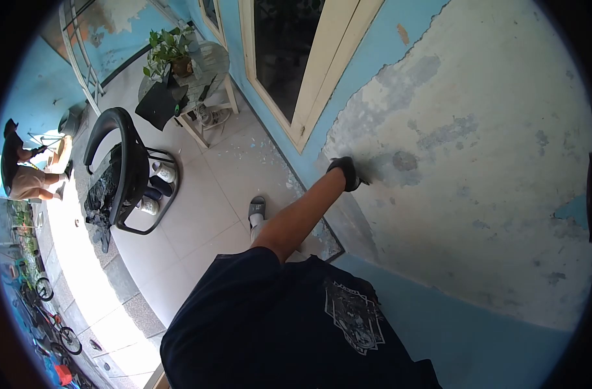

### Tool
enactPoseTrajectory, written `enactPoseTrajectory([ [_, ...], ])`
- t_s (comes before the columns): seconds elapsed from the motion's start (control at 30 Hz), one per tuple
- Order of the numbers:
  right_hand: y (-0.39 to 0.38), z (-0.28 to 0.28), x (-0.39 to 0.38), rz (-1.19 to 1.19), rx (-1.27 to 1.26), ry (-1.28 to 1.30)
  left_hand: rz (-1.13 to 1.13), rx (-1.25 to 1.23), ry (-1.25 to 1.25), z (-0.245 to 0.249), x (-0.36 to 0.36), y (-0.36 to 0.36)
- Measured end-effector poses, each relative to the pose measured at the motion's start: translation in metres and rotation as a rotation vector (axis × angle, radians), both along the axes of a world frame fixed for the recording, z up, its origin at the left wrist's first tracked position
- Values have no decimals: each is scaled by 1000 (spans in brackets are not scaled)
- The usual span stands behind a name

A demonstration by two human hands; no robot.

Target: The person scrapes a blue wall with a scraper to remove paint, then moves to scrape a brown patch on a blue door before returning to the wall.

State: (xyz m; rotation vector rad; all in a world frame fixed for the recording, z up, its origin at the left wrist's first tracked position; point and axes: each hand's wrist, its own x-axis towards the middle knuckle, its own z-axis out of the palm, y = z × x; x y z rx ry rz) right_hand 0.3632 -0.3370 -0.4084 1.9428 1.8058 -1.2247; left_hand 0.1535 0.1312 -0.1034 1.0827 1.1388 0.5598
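My left hand [346, 174], in a black glove, reaches up and across to the wall [477, 201] at the right. Its fingers look curled, and a thin dark tip [365, 183] sticks out from them against the wall. What that tip belongs to is hidden. Around the hand the blue paint [364, 68] is gone, and patchy grey-white plaster shows, with a round darker spot [405, 161] just beside the glove. I cannot see my right hand.
Paint flakes [293, 185] litter the floor along the wall. A black chair [124, 175] with shoes [154, 188] under it stands left. Beyond are a small table [212, 61] bearing a potted plant [169, 52], a window [286, 58] and a ladder [79, 58]. Another person [23, 168] is far left.
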Motion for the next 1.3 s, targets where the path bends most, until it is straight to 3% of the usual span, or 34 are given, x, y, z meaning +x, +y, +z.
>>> enactPoseTrajectory([
  [0.07,11,-1,9,-61,108,7,9,502,216,0,21,-39],
  [0.13,2,26,-9,-28,141,8,419,1198,-275,70,24,-74],
  [0.17,-2,31,-13,-30,126,12,417,1184,-269,45,24,-64],
  [0.23,23,34,-12,-84,47,-6,278,1334,24,-21,25,-32],
  [0.27,30,56,-13,-82,46,-7,158,883,-84,-13,23,-32],
  [0.3,45,80,-15,-390,51,269,148,282,-202,-4,19,-32],
  [0.33,42,95,-23,-550,33,409,211,-167,-198,5,16,-32],
  [0.37,37,107,-29,-711,21,549,196,35,117,33,16,-48],
  [0.43,45,92,-23,-260,166,237,192,851,92,12,19,-53],
  [0.47,26,72,-23,-274,149,239,244,1233,129,2,20,-55],
  [0.5,21,40,-17,-192,146,138,52,1459,196,10,-5,-37],
  [0.6,11,-5,-8,-75,148,19,-250,203,263,-44,-5,-12],
  [0.63,5,-12,1,-37,139,0,-804,787,742,-105,4,5],
  [0.7,-9,-71,26,-44,232,34,280,568,33,4,18,-44],
  [0.73,-44,-81,23,-64,280,77,413,1110,-166,51,15,-50],
  [0.77,-53,-67,16,-72,260,80,155,1547,-78,72,-5,-37],
  [0.83,-20,-29,13,7,64,180,326,1294,-24,14,23,-26],
  [1.0,-27,-15,12,27,59,79,467,1001,-82,19,42,-51],
  [1.1,-24,-18,12,6,124,90,317,1166,64,-16,28,-41],
  [1.13,-21,-33,20,10,232,128,256,1000,109,-41,27,-34],
  [1.2,3,4,10,64,131,34,41,117,72,-58,18,-22],
  [1.23,11,18,3,115,21,-57,76,1,58,-53,20,-26],
  [1.27,6,13,7,117,18,-58,190,132,119,-38,25,-38],
  [1.3,6,-4,10,67,82,-8,314,491,80,-18,31,-48],
])
